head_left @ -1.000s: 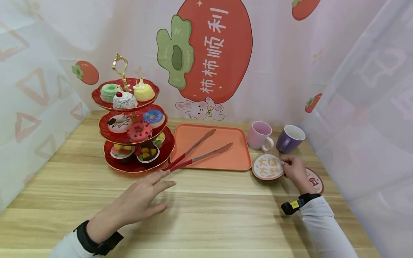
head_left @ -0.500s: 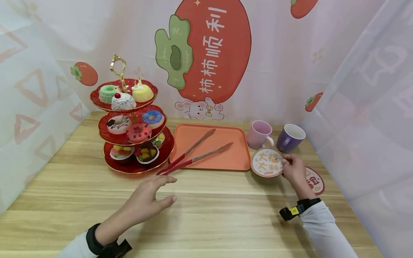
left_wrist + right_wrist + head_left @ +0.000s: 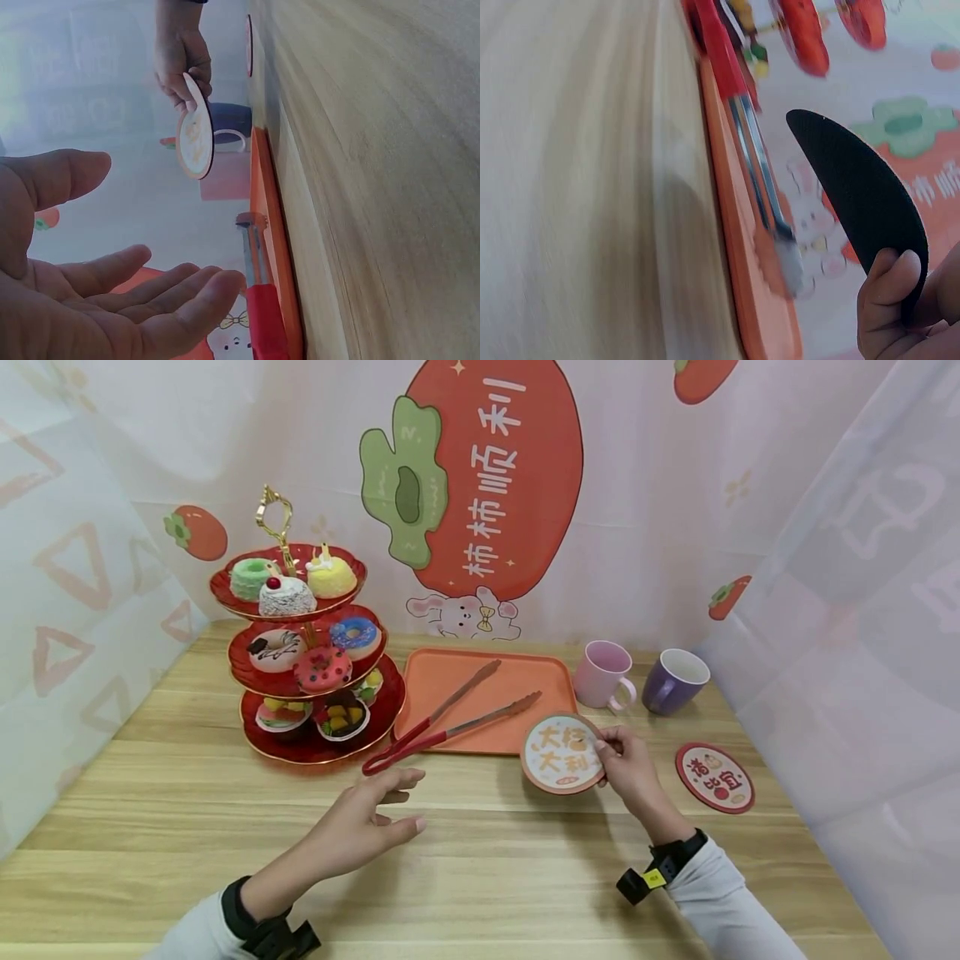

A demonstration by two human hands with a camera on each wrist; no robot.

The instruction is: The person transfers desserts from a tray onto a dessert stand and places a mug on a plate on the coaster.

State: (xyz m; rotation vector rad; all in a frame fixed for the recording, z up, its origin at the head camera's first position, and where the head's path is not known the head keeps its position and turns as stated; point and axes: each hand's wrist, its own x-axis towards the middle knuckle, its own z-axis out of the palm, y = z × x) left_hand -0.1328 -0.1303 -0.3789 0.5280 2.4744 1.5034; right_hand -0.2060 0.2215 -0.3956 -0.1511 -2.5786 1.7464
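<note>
Bright, even, diffuse light; soft shadows under hands on worktop (image 3: 480,860). Head view sharp, slight bowing at edges. Right wrist view motion-blurred; left wrist view hazy, pale background washed out.

right hand (image 3: 633,768) has carried the round coaster (image 3: 562,754) leftward, off the table beside the mugs; it is now held raised and tilted in the fingertips, over the near right corner of the orange tray (image 3: 480,693). second coaster (image 3: 715,777), formerly part hidden under that hand, is now fully exposed. left hand (image 3: 367,822) has shifted slightly right and nearer, palm open. tongs (image 3: 442,727) handle end has moved a little.
</note>
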